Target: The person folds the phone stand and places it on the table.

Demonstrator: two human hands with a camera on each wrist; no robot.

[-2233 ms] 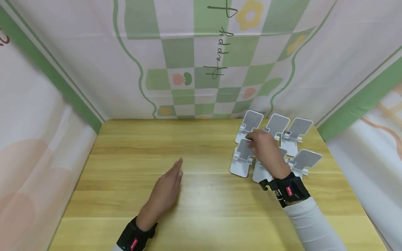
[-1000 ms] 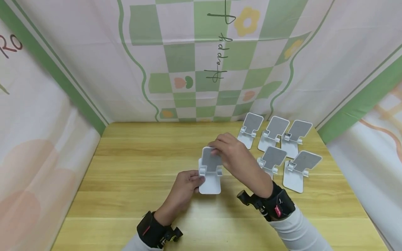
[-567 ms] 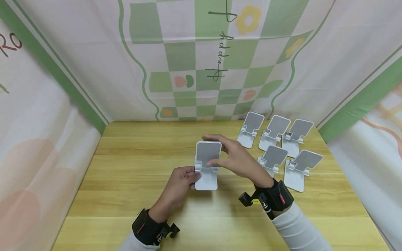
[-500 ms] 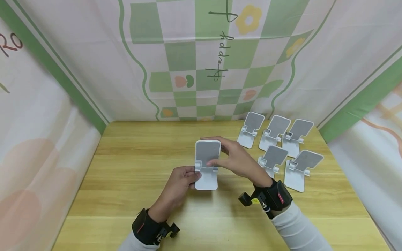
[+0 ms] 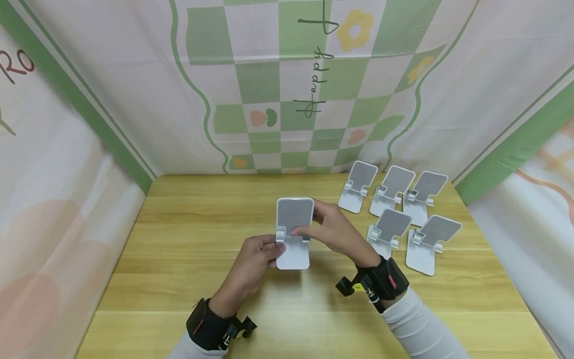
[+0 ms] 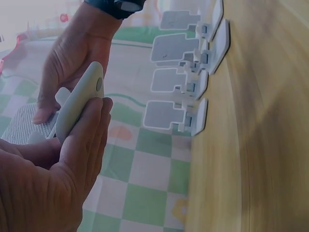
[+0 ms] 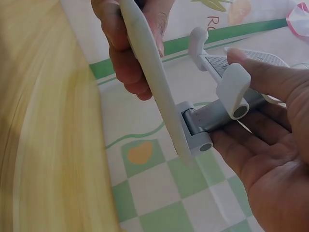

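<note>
A white phone stand (image 5: 293, 254) with a grey padded plate is held above the middle of the table, facing me. My left hand (image 5: 251, 259) pinches the left edge of its base, thumb in front and fingers behind. My right hand (image 5: 336, 229) grips the upper plate from the right; its thumb lies on the grey pad and its fingers reach behind. In the right wrist view the hinged grey arm (image 7: 212, 116) joins the base (image 7: 149, 63) to the plate, with the right fingers beneath it. The left wrist view shows the base (image 6: 77, 106) edge-on between the left fingers and thumb.
Several more unfolded phone stands (image 5: 392, 224) stand in two rows at the right back of the wooden table (image 5: 188, 214). A patterned curtain (image 5: 255, 80) hangs directly behind the table. Each wrist carries a black strap with a small camera (image 5: 345, 285).
My right hand has brought one stand from the front left of the group to the middle. My left hand took its base, and the right hand moved its grip around the plate.
</note>
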